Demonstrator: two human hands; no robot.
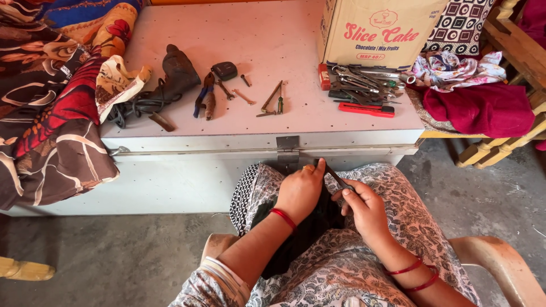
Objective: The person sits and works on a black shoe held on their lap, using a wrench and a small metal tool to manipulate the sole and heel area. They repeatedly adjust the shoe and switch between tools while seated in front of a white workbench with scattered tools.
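Observation:
Both my hands meet over my lap, above a dark object resting between my knees on patterned cloth. My left hand is closed over the top of that dark object, thumb up, a ring on one finger. My right hand grips a thin dark metal tool that slants up toward my left thumb. What the tool's tip touches is hidden behind my left hand. Red bangles sit on both wrists.
A white metal trunk stands in front of me, its hasp facing my knees. On its lid lie a dark power drill with cord, pliers, loose screws, a red tray of spanners and a cardboard box. Cloths lie on both sides.

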